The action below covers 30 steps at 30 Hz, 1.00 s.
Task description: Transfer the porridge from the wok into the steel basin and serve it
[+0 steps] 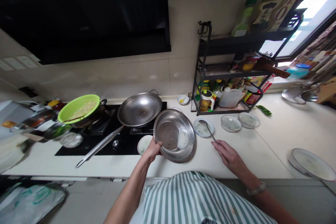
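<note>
My left hand (153,148) grips the rim of a metal bowl (168,120), which is tilted with some whitish liquid pooled on its right side. A spoon (210,130) is in my right hand (228,154), its head over a small dish (201,131) of pale liquid. Two similar glass dishes, a near one (231,124) and a farther one (249,120), stand to the right. Partly hidden behind my left hand is a white bowl (144,143) with something green in it.
A wok (140,108) sits on the black stove (105,147), its long handle pointing toward me. Left of it is a green basin (78,108) of pale shreds. A condiment rack (202,77) stands against the wall. Another glass dish (311,164) lies at the right.
</note>
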Tool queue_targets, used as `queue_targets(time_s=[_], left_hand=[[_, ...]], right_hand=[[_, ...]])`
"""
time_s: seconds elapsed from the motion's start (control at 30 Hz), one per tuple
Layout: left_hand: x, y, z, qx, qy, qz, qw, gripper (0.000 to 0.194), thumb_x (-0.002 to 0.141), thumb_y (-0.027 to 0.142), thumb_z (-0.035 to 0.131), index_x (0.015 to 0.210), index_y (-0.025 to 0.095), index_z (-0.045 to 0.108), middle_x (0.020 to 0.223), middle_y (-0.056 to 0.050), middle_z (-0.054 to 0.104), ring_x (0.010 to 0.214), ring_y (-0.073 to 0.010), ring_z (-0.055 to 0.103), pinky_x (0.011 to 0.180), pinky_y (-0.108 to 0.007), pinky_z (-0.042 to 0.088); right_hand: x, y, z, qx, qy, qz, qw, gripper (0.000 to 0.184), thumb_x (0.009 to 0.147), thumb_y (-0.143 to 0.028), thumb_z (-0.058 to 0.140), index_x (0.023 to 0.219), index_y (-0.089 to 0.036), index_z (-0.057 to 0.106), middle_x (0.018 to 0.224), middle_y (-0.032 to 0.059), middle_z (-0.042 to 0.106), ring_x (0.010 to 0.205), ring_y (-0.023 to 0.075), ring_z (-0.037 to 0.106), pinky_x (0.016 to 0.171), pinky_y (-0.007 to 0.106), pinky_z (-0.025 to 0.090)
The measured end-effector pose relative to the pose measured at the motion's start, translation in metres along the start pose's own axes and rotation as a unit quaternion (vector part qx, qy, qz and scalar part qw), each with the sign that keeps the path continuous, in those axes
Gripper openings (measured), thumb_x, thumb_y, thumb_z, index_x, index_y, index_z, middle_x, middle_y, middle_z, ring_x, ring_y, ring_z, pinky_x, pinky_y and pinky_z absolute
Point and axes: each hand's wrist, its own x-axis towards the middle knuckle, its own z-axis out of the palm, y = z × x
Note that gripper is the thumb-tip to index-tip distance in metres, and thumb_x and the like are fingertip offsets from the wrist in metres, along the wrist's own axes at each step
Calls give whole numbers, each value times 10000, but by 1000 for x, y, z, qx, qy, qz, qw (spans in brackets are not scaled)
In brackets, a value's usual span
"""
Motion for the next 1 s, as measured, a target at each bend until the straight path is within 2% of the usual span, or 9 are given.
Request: queue_targets(time_s=[0.13,0.27,0.37,0.53,0.73,0.87,1.0], left_hand=[[0,-1,0,1,6,3,1000,440,800,84,488,1223,176,411,856,-39,623,563,-121,581,529,-265,522],[1,-2,0,0,8,7,1000,433,800,91,497,1218,168,413,868,-49,628,572,-121,583,525,-263,523],[1,-2,1,4,7,6,1000,439,794,73,469,1221,157,412,862,-55,634,570,-125,587,522,-269,529],[0,-1,2,0,1,5,1000,471,799,87,474,1257,167,396,887,-63,649,595,-138,614,540,-275,541],[-2,0,1,-2,2,10,1000,502,789,96,500,1273,175,395,918,-70,649,599,-128,605,535,-255,532],[-1,0,0,3,1,7,1000,486,798,97,484,1271,164,397,921,-80,650,571,-123,593,533,-271,530],[2,-3,-1,1,-7,8,1000,488,802,89,468,1276,172,386,915,-75,652,579,-133,610,530,-274,528]], right_hand=[[8,-10,0,30,41,6,999,342,909,-134,487,1192,-226,656,1029,116,689,976,222,670,822,346,578],[19,-33,15,158,89,129,975,270,930,-176,475,1137,-202,645,862,71,690,682,158,665,577,270,570],[27,-52,36,247,56,207,945,215,932,-251,490,1051,-181,656,708,27,670,524,131,616,512,257,544],[39,-69,67,331,-8,240,912,269,925,-340,486,1015,-162,667,664,35,675,508,144,622,515,267,537],[34,-54,84,317,-9,262,912,298,909,-372,499,1017,-158,677,669,45,673,524,155,624,516,274,547],[24,-39,81,294,3,258,920,296,897,-383,515,1015,-175,688,721,52,681,537,149,622,486,265,555],[22,-31,71,269,20,221,937,279,913,-359,505,1039,-197,696,789,51,676,582,141,632,507,265,571]])
